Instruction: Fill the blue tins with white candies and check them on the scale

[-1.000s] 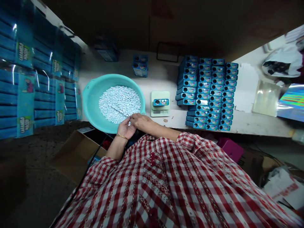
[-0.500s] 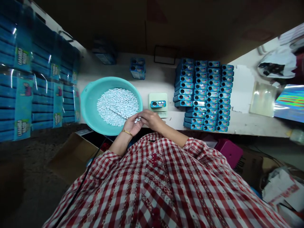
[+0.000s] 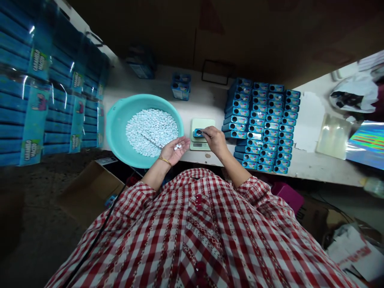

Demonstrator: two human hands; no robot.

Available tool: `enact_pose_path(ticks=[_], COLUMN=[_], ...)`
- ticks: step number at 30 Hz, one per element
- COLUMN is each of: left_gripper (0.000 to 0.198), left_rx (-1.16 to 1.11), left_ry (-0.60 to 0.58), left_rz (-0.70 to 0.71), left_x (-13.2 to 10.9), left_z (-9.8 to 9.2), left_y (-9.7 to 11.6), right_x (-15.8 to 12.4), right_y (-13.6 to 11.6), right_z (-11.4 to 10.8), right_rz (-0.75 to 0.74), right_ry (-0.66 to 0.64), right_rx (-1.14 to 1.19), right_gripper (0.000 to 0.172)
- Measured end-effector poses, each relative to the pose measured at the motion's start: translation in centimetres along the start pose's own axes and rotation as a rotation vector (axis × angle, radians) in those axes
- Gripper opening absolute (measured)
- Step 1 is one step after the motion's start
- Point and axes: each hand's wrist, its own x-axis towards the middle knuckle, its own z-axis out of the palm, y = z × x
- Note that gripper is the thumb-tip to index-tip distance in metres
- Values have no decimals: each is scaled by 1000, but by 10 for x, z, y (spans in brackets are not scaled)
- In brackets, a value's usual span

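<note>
My left hand (image 3: 175, 149) is palm up beside the rim of a turquoise basin (image 3: 115, 136), cupping several small white candies (image 3: 177, 147). A heap of the same candies (image 3: 150, 126) lies in the basin. My right hand (image 3: 214, 140) has thumb and fingers pinched together above a small blue tin (image 3: 197, 133) with a round dark hole. Whatever the pinch holds is hidden. The tin lies on a pale green kitchen scale (image 3: 204, 122), partly covered by the right fingers.
Rows of blue tins (image 3: 258, 128) stand on the right, loose candies on some tops. Clear-wrapped blue packs (image 3: 39, 100) are stacked at left. More blue tins (image 3: 181, 90) stand behind the scale. A large dark panel (image 3: 240, 36) overhangs the back. The table's front edge (image 3: 315, 172) is near my body.
My right hand has left the left palm and moved right and up to the tin on the scale. The left hand has opened out flatter, candies still in its palm. The view has shifted slightly.
</note>
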Motion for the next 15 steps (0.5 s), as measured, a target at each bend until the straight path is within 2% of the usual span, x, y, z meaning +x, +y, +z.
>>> enact_pose_path(ticks=[2, 4, 7, 10, 13, 15], left_gripper=[19, 19, 20, 26, 29, 30], left_rx=[-4, -26, -85, -114, -145, -136], left_ry=[-5, 0, 32, 48, 77, 123], left_rz=[-10, -13, -41, -137, -141, -94], left_x=[0, 0, -4, -12, -21, -25], left_z=[0, 0, -6, -19, -34, -42], left_y=[-1, -4, -7, -8, -5, -1], right_x=[-2, -7, -19, -31, -36, -35], right_y=[-8, -24, -55, -82, -83, -65], right_z=[2, 11, 36, 60, 61, 47], right_rz=[-26, -95, -287, -472, -644, -621], right_ry=[21, -12, -184, -346, -342, -241], right_rx=[51, 72, -42, -247, -289, -276], right_gripper=[19, 20, 21, 19, 21, 24])
